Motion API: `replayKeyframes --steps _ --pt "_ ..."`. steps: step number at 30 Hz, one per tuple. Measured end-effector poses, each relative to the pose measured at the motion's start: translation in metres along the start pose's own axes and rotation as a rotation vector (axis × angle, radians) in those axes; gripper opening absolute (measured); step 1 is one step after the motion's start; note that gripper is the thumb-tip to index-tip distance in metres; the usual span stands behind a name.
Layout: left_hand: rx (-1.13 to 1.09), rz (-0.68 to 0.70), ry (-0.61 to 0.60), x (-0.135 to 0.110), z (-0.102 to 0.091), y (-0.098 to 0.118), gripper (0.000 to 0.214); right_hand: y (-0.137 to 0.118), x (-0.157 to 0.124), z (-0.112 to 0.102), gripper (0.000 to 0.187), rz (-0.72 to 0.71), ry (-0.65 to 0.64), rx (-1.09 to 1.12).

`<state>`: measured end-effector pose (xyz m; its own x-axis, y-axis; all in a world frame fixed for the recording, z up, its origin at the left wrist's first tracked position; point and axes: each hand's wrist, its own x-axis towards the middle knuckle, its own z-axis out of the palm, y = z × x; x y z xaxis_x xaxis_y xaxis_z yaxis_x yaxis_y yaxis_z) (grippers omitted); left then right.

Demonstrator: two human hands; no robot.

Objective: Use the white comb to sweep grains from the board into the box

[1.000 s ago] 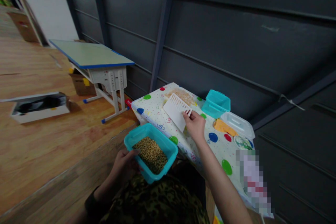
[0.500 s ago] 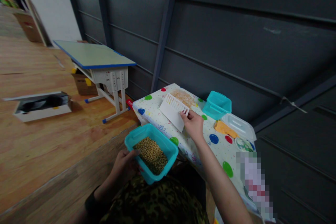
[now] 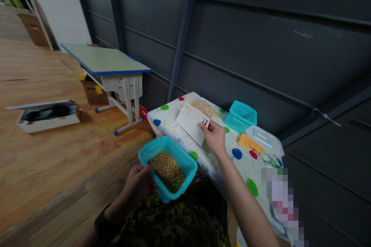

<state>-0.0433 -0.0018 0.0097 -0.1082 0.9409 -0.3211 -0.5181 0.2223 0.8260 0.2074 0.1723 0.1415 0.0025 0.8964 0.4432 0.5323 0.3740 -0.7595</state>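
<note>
My left hand [image 3: 140, 179] is closed on the near left rim of a turquoise plastic tub [image 3: 189, 170], its thumb over the edge. Small round yellow-green beans [image 3: 167, 170] cover the tub's bottom. My right hand [image 3: 215, 137] pinches a white slotted sheet [image 3: 188, 123] by its right end. A row of long slots runs along the sheet's far side. Just beyond the slots, a pile of small pale grains [image 3: 203, 107] is spread over the balloon-print tablecloth [image 3: 208, 154]. Whether the sheet touches the cloth I cannot tell.
Further right on the table stand a second turquoise tub [image 3: 240, 115], a clear lid [image 3: 266, 141] and an orange cloth [image 3: 249, 142]. A dark panelled wall [image 3: 246, 46] runs behind. To the left are a school desk [image 3: 107, 60] and an open white box [image 3: 49, 117] on the floor.
Almost nothing differs. The view has shifted very slightly, and the slotted sheet has tilted a little in my right hand. The tub stays where it was in my left hand.
</note>
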Motion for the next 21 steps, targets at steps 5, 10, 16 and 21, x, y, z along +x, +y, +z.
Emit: replayKeyframes --steps 5,10,16,21 --pt "-0.014 0.021 0.027 0.005 0.002 -0.005 0.049 -0.003 0.0 -0.001 0.04 0.003 -0.017 0.04" --pt "-0.01 0.027 0.065 0.014 0.002 -0.015 0.057 -0.004 -0.006 -0.008 0.044 -0.008 -0.05 0.029" --pt "0.012 0.003 0.013 0.001 0.007 0.002 0.05 -0.003 -0.037 -0.028 0.045 0.046 0.017 0.062" --pt "0.053 -0.009 0.038 -0.004 0.014 0.014 0.048 -0.004 -0.071 -0.038 0.048 0.077 -0.006 0.099"
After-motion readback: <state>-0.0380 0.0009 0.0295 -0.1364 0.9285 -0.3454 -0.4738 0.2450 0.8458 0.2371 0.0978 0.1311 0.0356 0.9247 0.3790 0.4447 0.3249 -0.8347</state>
